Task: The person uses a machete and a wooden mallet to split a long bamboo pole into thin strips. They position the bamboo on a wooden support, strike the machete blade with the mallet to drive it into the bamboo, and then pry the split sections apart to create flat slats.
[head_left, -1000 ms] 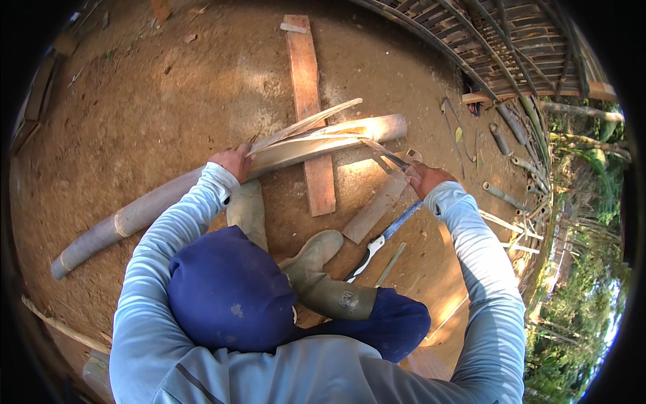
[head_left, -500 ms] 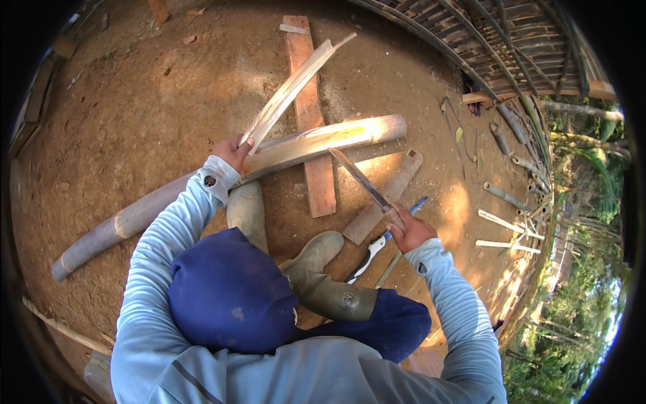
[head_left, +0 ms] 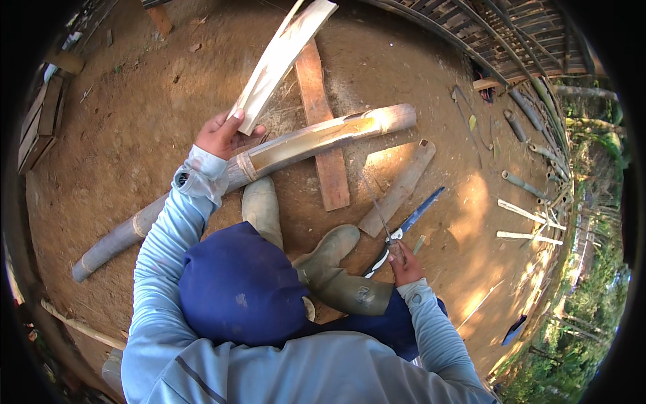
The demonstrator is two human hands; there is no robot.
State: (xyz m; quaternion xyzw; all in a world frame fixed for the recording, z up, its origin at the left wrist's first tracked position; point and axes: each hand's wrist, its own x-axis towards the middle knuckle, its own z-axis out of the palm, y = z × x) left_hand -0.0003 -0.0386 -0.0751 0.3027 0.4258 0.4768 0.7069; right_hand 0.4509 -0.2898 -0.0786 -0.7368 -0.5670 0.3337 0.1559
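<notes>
Left hand [head_left: 221,137] is gripping the lower end of a split bamboo slat [head_left: 282,62], fingers wrapped shut round it w/ thumb on top; slat is angling up and away from the hand, its far end lifted well above the ground. Hand is sitting right at the bamboo pole [head_left: 249,168], touching or just over it, can't tell which.

Bamboo pole is lying on the dirt ground [head_left: 134,101], running from lower left to upper right, its right half cut open along the length, pale inside showing. It's crossing over a reddish wooden plank [head_left: 324,128] that's lying flat under it.

Right hand [head_left: 404,261] is closing round the handle of a long thin blade [head_left: 374,202], fist tight; blade is pointing up toward the pole, tip well short of it. Just beside that hand, a blue-handled saw [head_left: 409,222] is lying on the ground, and a shorter flat board [head_left: 398,187] is lying btwn saw and plank.

Person is squatting at the pole: one rubber boot [head_left: 261,209] touching the pole's near side, the other boot [head_left: 336,269] just below the plank's near end, beside the right hand. Blue trousers, light blue long sleeves.

Right of the pole, well apart, more bamboo pieces [head_left: 525,209] are lying scattered on the ground.
</notes>
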